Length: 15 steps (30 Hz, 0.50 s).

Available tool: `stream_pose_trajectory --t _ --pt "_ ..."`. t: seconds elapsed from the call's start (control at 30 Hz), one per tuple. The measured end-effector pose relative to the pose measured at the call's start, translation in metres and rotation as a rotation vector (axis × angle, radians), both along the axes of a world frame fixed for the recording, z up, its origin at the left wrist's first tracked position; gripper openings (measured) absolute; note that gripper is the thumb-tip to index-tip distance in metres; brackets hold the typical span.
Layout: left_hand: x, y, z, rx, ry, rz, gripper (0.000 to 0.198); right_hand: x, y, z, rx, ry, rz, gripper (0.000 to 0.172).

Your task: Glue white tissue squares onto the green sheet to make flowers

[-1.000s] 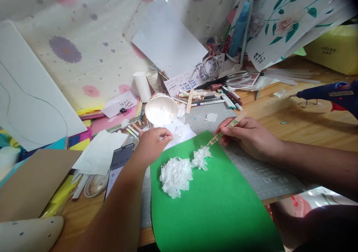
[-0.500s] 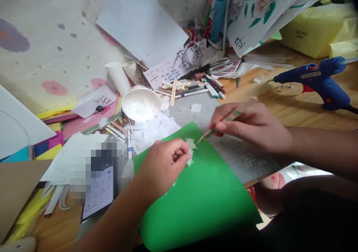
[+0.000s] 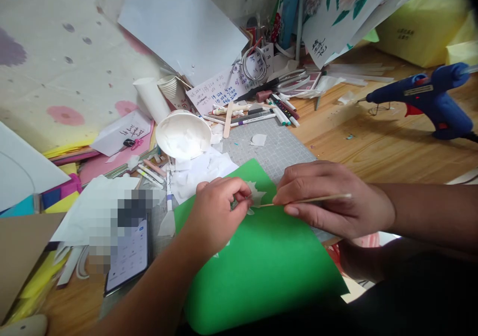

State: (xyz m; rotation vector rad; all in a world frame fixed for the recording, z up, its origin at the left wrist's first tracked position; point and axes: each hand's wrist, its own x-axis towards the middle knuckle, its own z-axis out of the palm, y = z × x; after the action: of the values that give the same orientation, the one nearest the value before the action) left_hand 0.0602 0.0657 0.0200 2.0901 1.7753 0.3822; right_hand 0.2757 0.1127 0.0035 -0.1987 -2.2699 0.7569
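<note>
A green sheet lies in front of me, partly over the grey cutting mat. My left hand rests on it, thumb and fingers pinched at a small white paper cutout with jagged points. Part of that cutout is hidden behind the fingertips. From the right, my right hand grips a thin wooden stick between thumb and fingers. The stick lies nearly level, its thin tip at the lower edge of the cutout. Bits of white show on the green under my left wrist.
A white paper bowl with white scraps tilts behind the sheet. Markers and a flat wooden stick lie beyond. The blue glue gun stands on the right, a phone on the left.
My right hand has come down and nearer, bringing the stick from a slant above the sheet to the cutout's edge. My left hand keeps its pinch. The whole view has shifted slightly.
</note>
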Motion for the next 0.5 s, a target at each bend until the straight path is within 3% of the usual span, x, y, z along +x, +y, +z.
stream_pose_trajectory --t 0.17,0.5 --pt "0.0001 0.0002 -0.0019 0.007 0.075 0.017 0.005 -0.0036 0.0004 -0.0099 0.06 -0.071 -0.051 0.017" --pt "-0.0027 0.0004 -0.0024 -0.049 0.062 0.027 0.008 -0.0102 0.0026 -0.0117 0.065 -0.072 -0.041 0.017"
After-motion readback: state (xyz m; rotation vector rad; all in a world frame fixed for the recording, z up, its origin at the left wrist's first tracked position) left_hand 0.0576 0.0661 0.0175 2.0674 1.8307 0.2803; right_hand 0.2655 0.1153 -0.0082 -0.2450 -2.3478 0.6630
